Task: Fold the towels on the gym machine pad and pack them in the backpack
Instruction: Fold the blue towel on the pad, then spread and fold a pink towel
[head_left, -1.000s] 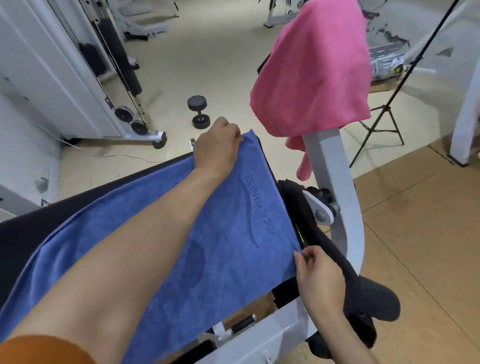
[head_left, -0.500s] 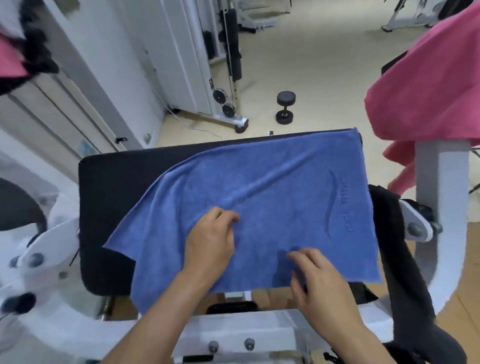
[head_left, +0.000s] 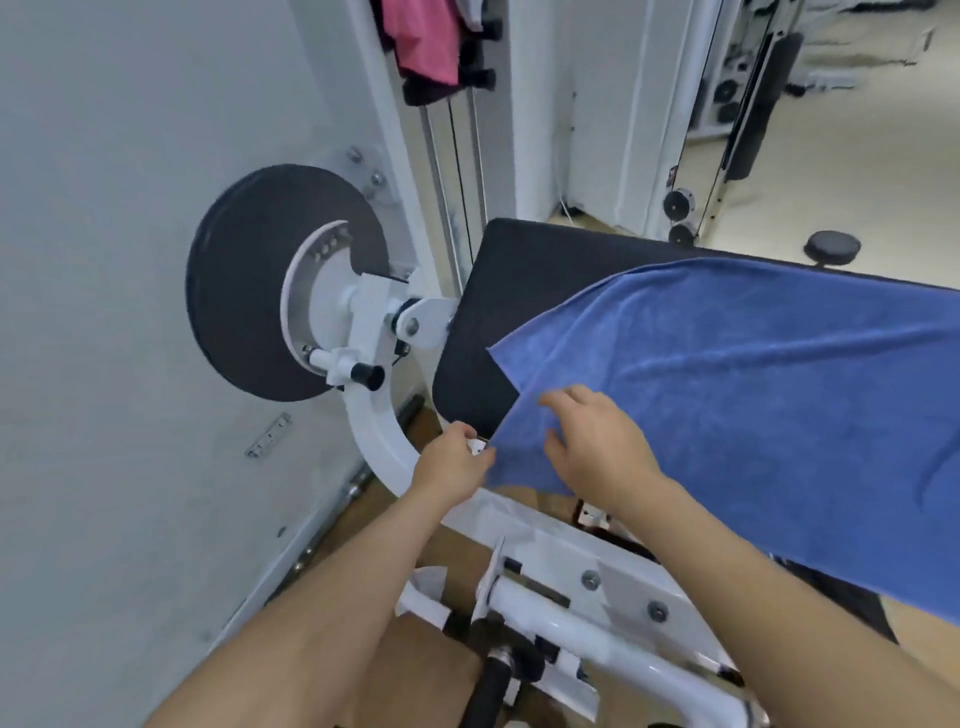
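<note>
A blue towel lies spread over the black machine pad, its left part rumpled and its near-left corner hanging off the pad's front edge. My left hand pinches that hanging corner. My right hand rests flat on the towel just to the right of it, fingers spread. A pink cloth hangs on the machine frame at the top. No backpack is in view.
The white machine frame with a round black weight disc stands at the left against a grey wall. A white bar with a black grip lies below my arms. A dumbbell sits on the floor beyond the pad.
My view has swung left, from the towel's right end to its left end. Both hands moved left across the towel; my left hand has taken hold of the near-left corner.
</note>
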